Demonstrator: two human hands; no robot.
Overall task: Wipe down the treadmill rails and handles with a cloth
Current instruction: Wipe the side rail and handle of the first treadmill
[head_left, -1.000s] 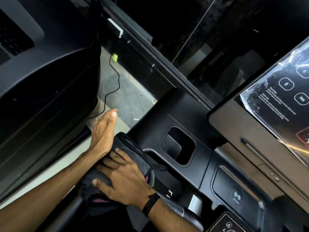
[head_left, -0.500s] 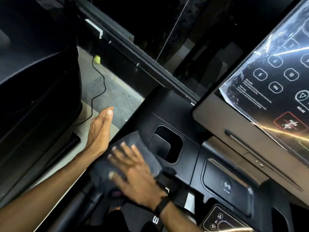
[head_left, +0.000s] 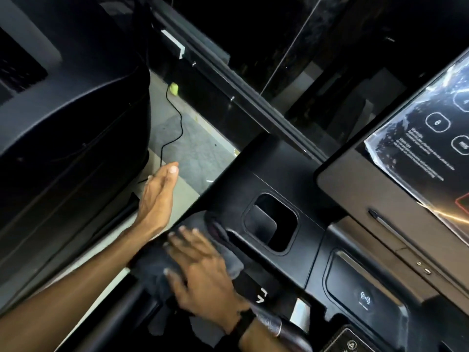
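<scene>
My right hand (head_left: 200,273) presses the soft dark grey cloth (head_left: 154,270) flat, fingers spread, on the black treadmill console (head_left: 253,179); left hand (head_left: 157,199) flat, empty. Limp, light; bunch it mid-fold.

Glossy black touchscreen console panel (head_left: 431,138): ringed "6", small white text lines blurred, unreadable. Recessed black charging pad (head_left: 364,298): white wireless-wave symbol, caption beneath too small.

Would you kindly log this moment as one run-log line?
right hand: flat, pressing cloth on treadmill console edge | left hand: open, holds nothing | cup recess: uncovered
</scene>
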